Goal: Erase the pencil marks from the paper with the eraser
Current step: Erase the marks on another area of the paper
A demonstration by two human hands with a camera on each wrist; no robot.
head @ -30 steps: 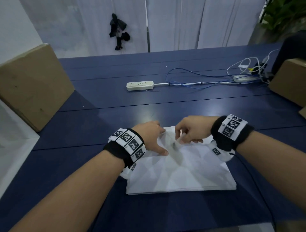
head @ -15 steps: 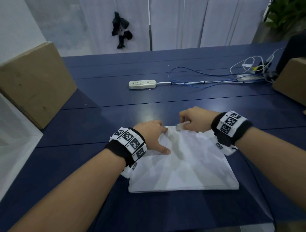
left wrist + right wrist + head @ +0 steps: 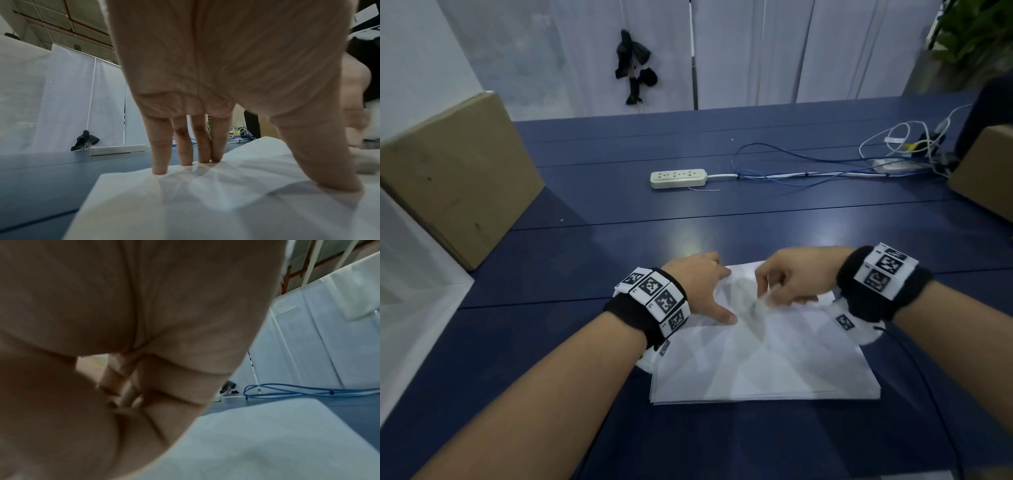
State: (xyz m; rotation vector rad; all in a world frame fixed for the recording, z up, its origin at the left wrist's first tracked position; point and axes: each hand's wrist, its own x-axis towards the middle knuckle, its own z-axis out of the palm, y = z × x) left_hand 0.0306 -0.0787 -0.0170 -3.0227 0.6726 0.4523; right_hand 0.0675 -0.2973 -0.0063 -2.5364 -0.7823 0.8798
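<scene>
A stack of white paper (image 3: 774, 359) lies on the blue table (image 3: 722, 219) in front of me. My left hand (image 3: 702, 284) presses on the stack's far left corner with straight fingers (image 3: 160, 162) and thumb spread on the sheet (image 3: 205, 203). My right hand (image 3: 791, 277) hovers over the far middle of the paper, fingers curled and pinching a whitish eraser (image 3: 759, 306), which is blurred by motion and points down at the sheet. In the right wrist view the curled right hand (image 3: 123, 353) hides the eraser above the paper (image 3: 267, 443). No pencil marks can be made out.
A white power strip (image 3: 678, 178) with blue and white cables (image 3: 808, 171) lies farther back on the table. A cardboard box (image 3: 455, 171) stands at the left, another (image 3: 986, 168) at the right edge.
My right hand with the eraser went out to the paper's far edge and has come back toward the middle of the sheet. The left hand has stayed pressed on the corner.
</scene>
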